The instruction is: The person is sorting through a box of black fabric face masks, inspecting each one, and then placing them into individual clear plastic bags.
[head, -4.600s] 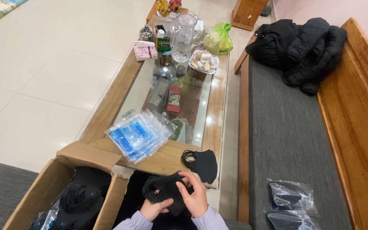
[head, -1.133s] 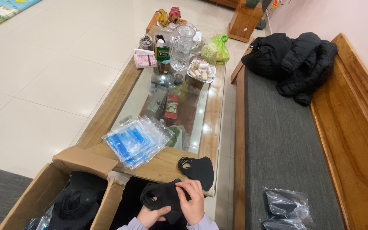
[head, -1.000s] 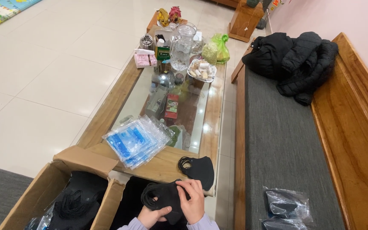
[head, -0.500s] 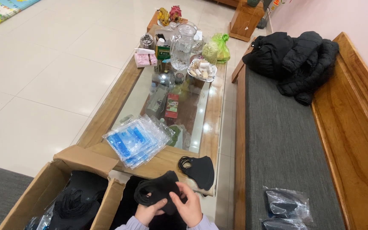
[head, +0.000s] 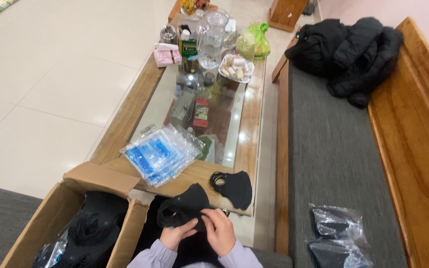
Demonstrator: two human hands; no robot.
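Change: half a second ago the black mask (head: 182, 208) was spread wide between the hands; now it is bunched closer, and both hands have drawn together over it. About a second ago the right hand lay flat on top of it.
Left hand (head: 177, 235): fingers curled shut on the lower edge of the black mask, at 6 o'clock of the view.
Right hand (head: 219, 231): fingers pinched on the same mask's right side, touching the left hand.
Mask position: held in the air just off the near end of the bench (head: 125, 134), above the lap.
Second mask (head: 234, 187): lies flat on the bench corner, at 2 o'clock from the hands, unmoved.
Clear packets (head: 162, 154): blue-printed stack at 11 o'clock, unmoved.
Cardboard box (head: 50, 223): at 9 o'clock, open, dark goods inside.
Reading: the mask seems to be mid-fold or mid-straightening, not yet set down.
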